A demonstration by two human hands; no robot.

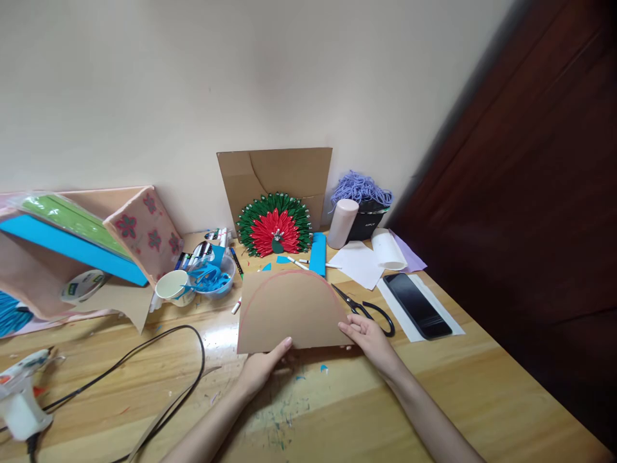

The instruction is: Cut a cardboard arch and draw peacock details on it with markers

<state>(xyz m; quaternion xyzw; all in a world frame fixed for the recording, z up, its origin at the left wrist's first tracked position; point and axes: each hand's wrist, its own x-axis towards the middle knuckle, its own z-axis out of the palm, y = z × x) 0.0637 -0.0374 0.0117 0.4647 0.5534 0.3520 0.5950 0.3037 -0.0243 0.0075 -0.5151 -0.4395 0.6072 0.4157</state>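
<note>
Between my hands is a flat brown cardboard piece (292,312) with a red arch line drawn on it. My left hand (264,370) grips its lower edge, thumb on top and fingers hidden beneath. At the lower right corner, my right hand (367,337) pinches the cardboard with the thumb over the front. Black-handled scissors (359,305) lie just beyond my right hand, blades pointing up and left. Behind the cardboard, a green and red fan-shaped ribbon peacock (276,225) stands against a larger cardboard sheet (284,167).
A glue gun (22,392) with a black cable (144,344) sits at left. Nearby are a pink flowered box (139,228), a paper cup (174,286) and a tub of blue scraps (212,276). A phone (418,305), white paper (359,262) and purple yarn (361,188) lie right.
</note>
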